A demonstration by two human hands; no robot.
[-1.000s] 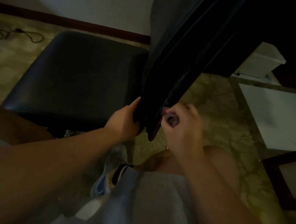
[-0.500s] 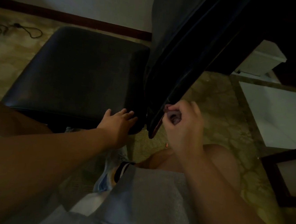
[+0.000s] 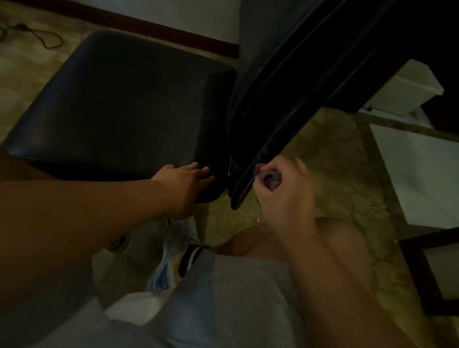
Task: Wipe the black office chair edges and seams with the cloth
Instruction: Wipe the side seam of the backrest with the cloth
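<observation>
The black office chair fills the upper middle of the dim view, with its seat (image 3: 122,107) to the left and its backrest (image 3: 281,89) rising to the upper right. My left hand (image 3: 185,183) lies flat with straight fingers on the seat's near right corner. My right hand (image 3: 283,190) is curled round a small bunched cloth (image 3: 271,179), of which only a pale bit shows between thumb and fingers. It presses the cloth against the lower edge of the backrest.
My knees and grey shorts (image 3: 224,299) are at the bottom, with a light shoe (image 3: 169,263) below the seat. A white bin (image 3: 404,92) stands at the upper right, a dark wooden frame (image 3: 438,264) at the right. A black cable (image 3: 26,33) lies on the floor, upper left.
My left hand let go of the backrest's lower edge and moved left and down, flat onto the seat corner. My right hand stayed at the backrest edge with the cloth.
</observation>
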